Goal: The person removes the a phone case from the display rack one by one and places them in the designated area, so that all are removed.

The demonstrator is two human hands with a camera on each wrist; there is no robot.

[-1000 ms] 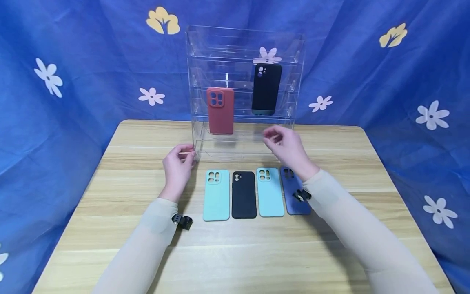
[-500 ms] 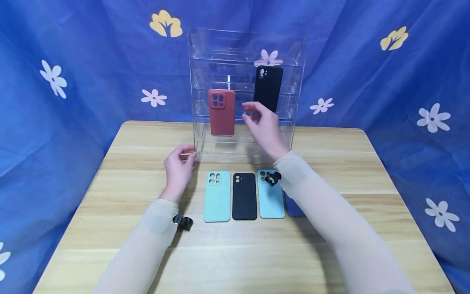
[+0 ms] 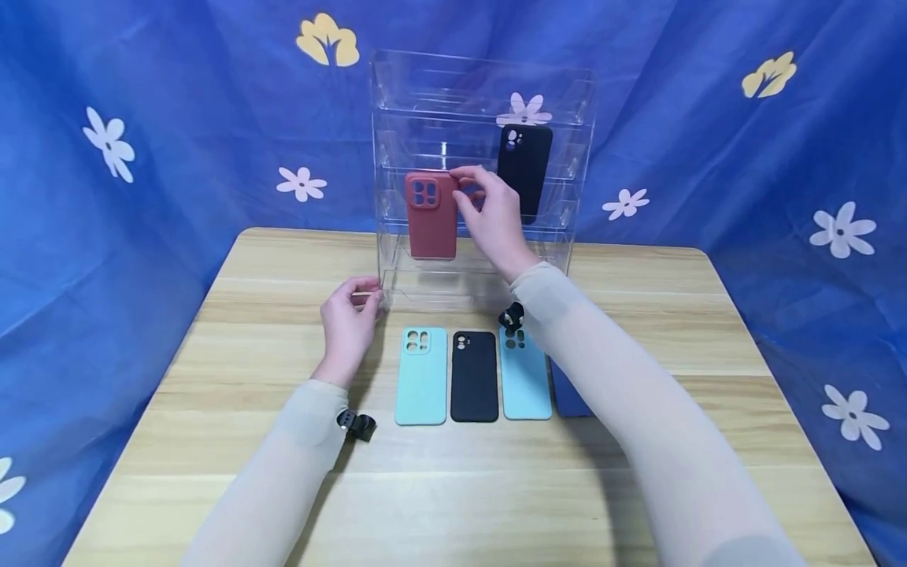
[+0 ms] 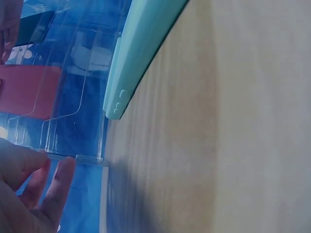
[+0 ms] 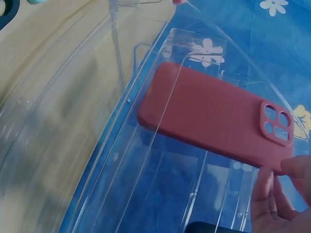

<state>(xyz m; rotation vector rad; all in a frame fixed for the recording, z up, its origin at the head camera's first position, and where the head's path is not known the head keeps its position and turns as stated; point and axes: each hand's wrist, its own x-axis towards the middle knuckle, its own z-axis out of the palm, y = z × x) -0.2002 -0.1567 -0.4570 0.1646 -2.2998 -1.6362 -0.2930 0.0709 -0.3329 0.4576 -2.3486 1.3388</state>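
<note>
A clear tiered display rack (image 3: 468,272) stands at the back of the table. My left hand (image 3: 349,321) grips its lower left edge, thumb and fingertips meeting at the side panel in the left wrist view. A red phone case (image 3: 434,227) leans upright in a lower tier at the left. My right hand (image 3: 494,219) pinches its upper right corner; in the right wrist view thumb and fingers (image 5: 265,191) close at the corner beside the camera cutouts. A black phone case (image 3: 525,169) stands in a higher tier, right of that hand.
In front of the rack a row of phone cases lies on the wooden table (image 3: 234,441): turquoise (image 3: 421,387), black (image 3: 475,384), light blue (image 3: 526,386) and dark blue (image 3: 569,394), the last partly under my right sleeve. A blue flowered curtain (image 3: 177,94) hangs behind.
My right hand has moved left and up from in front of the rack's lower right to the red phone case and taken its corner. My left hand stays at the rack's edge.
</note>
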